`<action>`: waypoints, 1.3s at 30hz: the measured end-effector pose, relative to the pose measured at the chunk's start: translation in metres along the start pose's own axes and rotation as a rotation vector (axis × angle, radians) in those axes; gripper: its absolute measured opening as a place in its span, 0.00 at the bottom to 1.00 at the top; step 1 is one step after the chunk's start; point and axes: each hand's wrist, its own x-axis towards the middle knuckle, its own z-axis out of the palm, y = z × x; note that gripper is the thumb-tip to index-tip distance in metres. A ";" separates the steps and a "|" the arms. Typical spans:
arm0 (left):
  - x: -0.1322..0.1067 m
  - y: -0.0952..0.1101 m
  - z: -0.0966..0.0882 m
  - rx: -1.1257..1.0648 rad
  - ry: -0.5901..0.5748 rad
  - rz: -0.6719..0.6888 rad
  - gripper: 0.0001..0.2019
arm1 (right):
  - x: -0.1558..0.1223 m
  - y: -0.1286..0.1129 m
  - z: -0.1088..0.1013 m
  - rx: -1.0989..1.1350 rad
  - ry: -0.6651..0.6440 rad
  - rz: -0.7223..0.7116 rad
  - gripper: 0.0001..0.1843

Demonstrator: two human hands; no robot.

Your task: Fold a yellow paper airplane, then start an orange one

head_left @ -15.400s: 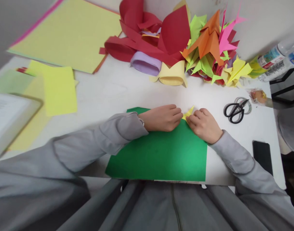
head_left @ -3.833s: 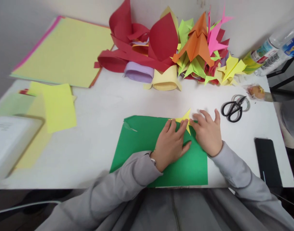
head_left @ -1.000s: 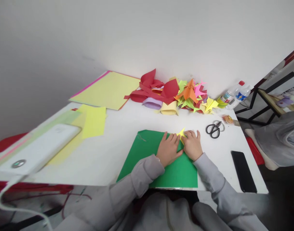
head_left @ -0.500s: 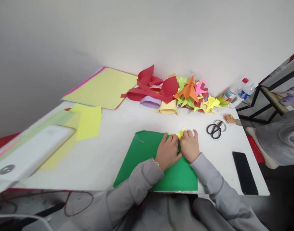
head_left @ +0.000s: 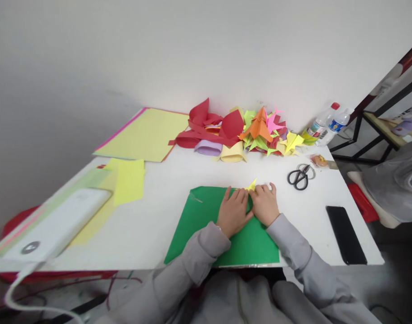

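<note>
A small piece of folded yellow paper (head_left: pixel 252 185) lies at the far edge of a green sheet (head_left: pixel 195 229), with one pointed tip sticking up and the rest hidden under my fingers. My left hand (head_left: pixel 233 210) presses the paper from the left, fingertips closed on its edge and thumb reaching right over the green sheet. From the right, my right hand (head_left: pixel 265 203) pinches the same paper with its thumb and index finger; its other fingers are bent. Both hands almost touch at the paper.
Red paper shapes (head_left: pixel 206 130) and several folded paper pieces, one an orange one (head_left: pixel 259 128), are piled against the wall. Black-handled scissors (head_left: pixel 298 177), a black phone (head_left: pixel 346 235) and two bottles (head_left: pixel 334 126) stand or lie rightward. Leftward are yellow sheets (head_left: pixel 130 180) and a white device (head_left: pixel 57 225).
The camera view has shifted slightly. Both hands stay together on the yellow paper, and a little less of its tip shows between them.
</note>
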 end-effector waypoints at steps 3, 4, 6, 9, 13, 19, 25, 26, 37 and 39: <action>-0.002 -0.002 0.003 -0.017 0.015 -0.027 0.24 | 0.000 0.002 0.004 0.004 -0.003 -0.015 0.15; -0.001 -0.002 0.003 -0.020 0.017 -0.027 0.23 | 0.001 0.002 0.005 0.006 -0.004 -0.018 0.15; 0.001 -0.003 0.002 -0.018 0.019 -0.018 0.22 | 0.002 0.003 0.006 0.005 -0.001 -0.015 0.14; 0.005 -0.004 -0.002 0.004 0.022 0.006 0.20 | 0.003 0.004 0.008 0.006 0.003 -0.013 0.14; 0.005 -0.002 -0.003 0.061 0.018 0.021 0.19 | 0.002 0.003 0.009 0.004 0.017 -0.009 0.13; -0.004 0.000 0.009 0.108 0.043 -0.012 0.27 | 0.000 -0.002 0.010 -0.023 0.026 0.001 0.13; -0.005 0.001 0.012 0.133 0.065 -0.048 0.30 | 0.001 -0.003 0.009 -0.031 0.035 0.005 0.13; -0.005 0.001 0.012 0.131 0.063 -0.042 0.30 | 0.002 -0.003 0.009 -0.032 0.036 0.005 0.13; -0.003 -0.002 0.001 0.121 0.032 -0.058 0.26 | -0.001 -0.003 0.010 -0.013 0.030 0.017 0.13; -0.006 -0.003 0.000 0.131 0.037 -0.073 0.26 | -0.002 -0.003 0.010 -0.007 0.030 0.017 0.13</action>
